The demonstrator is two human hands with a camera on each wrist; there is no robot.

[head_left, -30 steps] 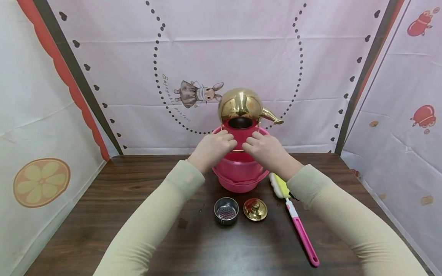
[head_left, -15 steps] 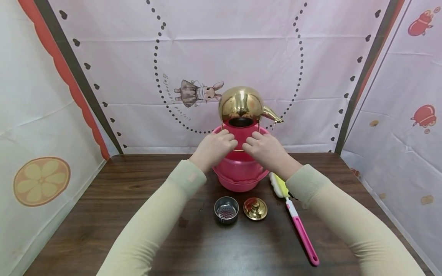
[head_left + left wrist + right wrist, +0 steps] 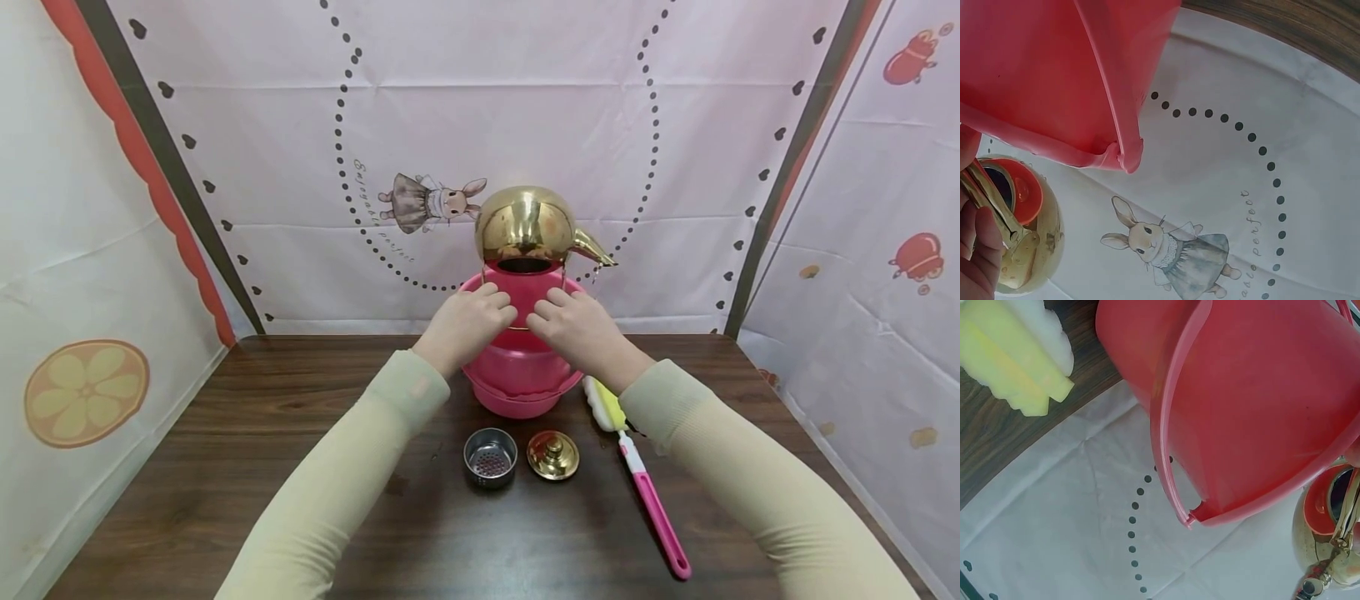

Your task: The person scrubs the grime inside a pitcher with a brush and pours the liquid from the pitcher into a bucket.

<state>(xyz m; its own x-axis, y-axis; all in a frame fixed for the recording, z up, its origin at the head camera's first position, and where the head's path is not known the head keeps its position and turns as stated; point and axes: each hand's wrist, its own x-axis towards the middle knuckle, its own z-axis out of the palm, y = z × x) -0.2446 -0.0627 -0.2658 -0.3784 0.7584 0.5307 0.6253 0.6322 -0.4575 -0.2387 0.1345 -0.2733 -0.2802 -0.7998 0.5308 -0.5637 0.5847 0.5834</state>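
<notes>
A shiny gold teapot (image 3: 525, 221), its lid off, is tipped with its dark round mouth facing down and toward me over a pink bucket (image 3: 517, 375). My left hand (image 3: 467, 321) and right hand (image 3: 577, 329) grip its thin bail handle side by side, low at the bucket's rim. Water drips from the tip of the spout (image 3: 588, 247), at the right. In the left wrist view, fingers of my left hand (image 3: 982, 250) curl round the gold handle beside the bucket rim. Most of my right hand is out of frame in the right wrist view, where the teapot (image 3: 1308, 550) shows at the edge.
Before the bucket on the wooden table (image 3: 300, 400) stand a small metal strainer cup (image 3: 491, 457) and the gold lid (image 3: 553, 455). A pink-handled brush (image 3: 656, 512) with a yellow and white sponge head lies to their right. A printed cloth (image 3: 495, 125) hangs close behind.
The teapot has tilted slightly further, so its mouth faces more downward and looks narrower. Drips now show at the spout. Both hands have kept their grip with hardly any movement.
</notes>
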